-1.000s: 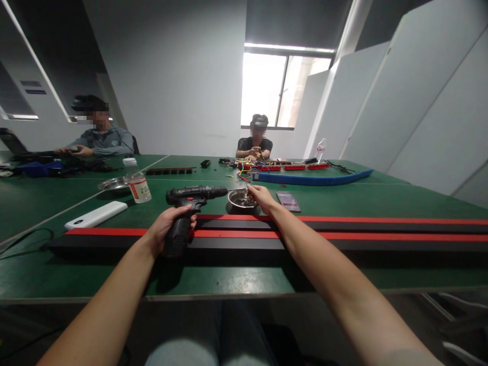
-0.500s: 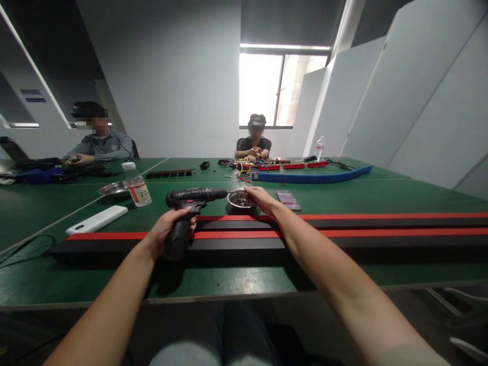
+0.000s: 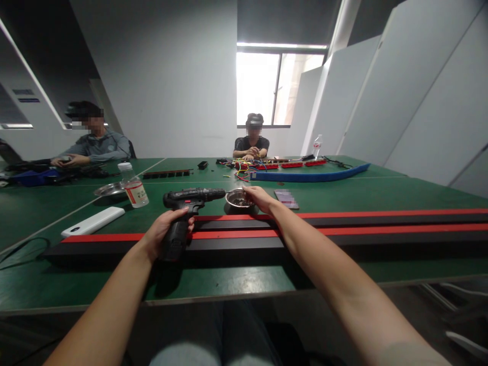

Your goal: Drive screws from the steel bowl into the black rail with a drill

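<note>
My left hand point(image 3: 163, 229) is wrapped around the handle of a black cordless drill point(image 3: 186, 197), whose chuck and thin bit point right. My right hand point(image 3: 260, 198) has its fingers pinched at the tip of the bit; whatever is between them is too small to make out. Just below the bit stands a round metal bowl point(image 3: 233, 204) with small dark pieces in it, partly hidden by my right hand. Beneath my forearms lie two long black bars with red tops, a front bar point(image 3: 236, 245) and a rear bar point(image 3: 343, 218).
A plastic bottle point(image 3: 134, 187), a metal dish point(image 3: 109, 190) and a white power bank point(image 3: 93, 221) are at left. Beyond my right hand lies a phone point(image 3: 287, 199). Farther back are a blue strip point(image 3: 308, 177) and coloured wires point(image 3: 241, 173). Two people sit across the green table point(image 3: 183, 292).
The view has shifted slightly, so everything sits a little farther left. Both hands keep nearly the same pose, the drill still held and the right fingers still at its bit.
</note>
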Demonstrator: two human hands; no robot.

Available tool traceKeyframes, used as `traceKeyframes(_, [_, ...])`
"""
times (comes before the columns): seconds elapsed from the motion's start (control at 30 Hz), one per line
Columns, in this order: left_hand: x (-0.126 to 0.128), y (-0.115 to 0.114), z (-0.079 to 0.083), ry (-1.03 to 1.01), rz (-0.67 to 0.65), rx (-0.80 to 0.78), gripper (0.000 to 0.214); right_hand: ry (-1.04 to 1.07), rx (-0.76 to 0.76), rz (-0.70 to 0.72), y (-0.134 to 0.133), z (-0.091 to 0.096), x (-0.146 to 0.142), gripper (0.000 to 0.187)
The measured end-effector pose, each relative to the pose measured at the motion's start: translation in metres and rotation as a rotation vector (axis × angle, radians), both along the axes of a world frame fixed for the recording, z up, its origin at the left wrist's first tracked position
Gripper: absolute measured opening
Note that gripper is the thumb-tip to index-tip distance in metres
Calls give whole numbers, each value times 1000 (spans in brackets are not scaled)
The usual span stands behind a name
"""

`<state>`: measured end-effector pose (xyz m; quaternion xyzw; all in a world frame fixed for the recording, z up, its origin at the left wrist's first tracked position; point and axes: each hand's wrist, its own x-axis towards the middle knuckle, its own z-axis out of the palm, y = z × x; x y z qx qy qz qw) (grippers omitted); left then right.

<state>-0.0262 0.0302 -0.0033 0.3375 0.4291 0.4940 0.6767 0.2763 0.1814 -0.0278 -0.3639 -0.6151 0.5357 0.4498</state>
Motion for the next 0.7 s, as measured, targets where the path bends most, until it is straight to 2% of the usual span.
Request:
traceKeyframes(0.37, [2,-3,4,48,9,-40,19,15,-9,10,-2,2,0,39])
traceKeyframes(0.7, [5,-5,4,43,34,4,13,-21,52,49,-1,-1,1,48])
